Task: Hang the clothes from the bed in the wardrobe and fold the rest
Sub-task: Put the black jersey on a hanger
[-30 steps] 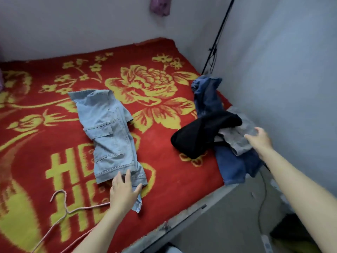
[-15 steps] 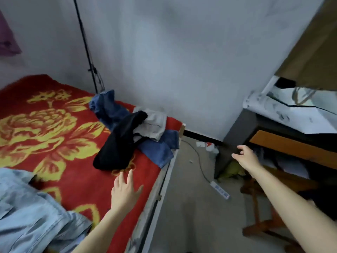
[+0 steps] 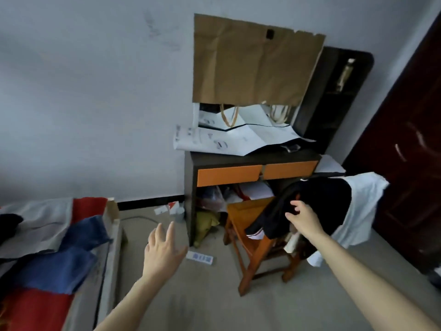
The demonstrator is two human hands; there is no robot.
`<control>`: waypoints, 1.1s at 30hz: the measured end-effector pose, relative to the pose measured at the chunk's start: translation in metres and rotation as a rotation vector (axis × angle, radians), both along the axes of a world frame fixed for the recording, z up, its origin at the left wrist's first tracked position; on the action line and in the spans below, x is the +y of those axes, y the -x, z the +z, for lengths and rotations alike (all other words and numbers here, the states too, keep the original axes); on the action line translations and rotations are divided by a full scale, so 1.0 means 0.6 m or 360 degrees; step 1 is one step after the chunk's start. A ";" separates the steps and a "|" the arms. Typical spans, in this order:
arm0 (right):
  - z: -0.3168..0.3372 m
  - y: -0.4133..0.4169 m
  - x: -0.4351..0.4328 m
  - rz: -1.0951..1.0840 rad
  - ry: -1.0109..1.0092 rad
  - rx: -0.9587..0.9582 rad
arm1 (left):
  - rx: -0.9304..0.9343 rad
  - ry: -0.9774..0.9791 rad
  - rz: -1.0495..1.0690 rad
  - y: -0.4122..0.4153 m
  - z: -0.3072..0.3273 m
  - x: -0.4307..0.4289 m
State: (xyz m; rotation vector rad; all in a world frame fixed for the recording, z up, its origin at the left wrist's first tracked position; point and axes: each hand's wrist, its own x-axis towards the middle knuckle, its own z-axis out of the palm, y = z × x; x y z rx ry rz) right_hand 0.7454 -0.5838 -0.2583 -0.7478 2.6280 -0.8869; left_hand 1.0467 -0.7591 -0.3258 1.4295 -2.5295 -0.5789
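Note:
Over the back of an orange wooden chair (image 3: 253, 237) hang a black garment (image 3: 319, 199) and a white garment (image 3: 362, 206). My right hand (image 3: 303, 222) is stretched out to the black garment, its fingers spread at the cloth without a clear grip. My left hand (image 3: 164, 249) hovers above the floor with straight fingers, holding nothing. At the left edge is a corner of the bed with its red blanket (image 3: 89, 206). On it lie blue clothes (image 3: 59, 261), a grey garment (image 3: 40, 223) and part of a black one (image 3: 9, 223).
A dark desk with orange drawers (image 3: 229, 174) stands against the wall, with papers on top and clutter beneath. A dark red wardrobe door (image 3: 410, 163) fills the right side. A power strip (image 3: 199, 258) and a cable lie on the grey floor between bed and chair.
The view has swung right, from the bed to the desk and chair. My right hand left the clothes pile and reached the black garment on the chair. My left hand stayed out, open.

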 end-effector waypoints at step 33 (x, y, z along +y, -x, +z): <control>-0.083 0.213 0.057 -0.0355 -0.0168 0.0397 | 0.0208 -0.0355 -0.1317 0.603 0.050 0.062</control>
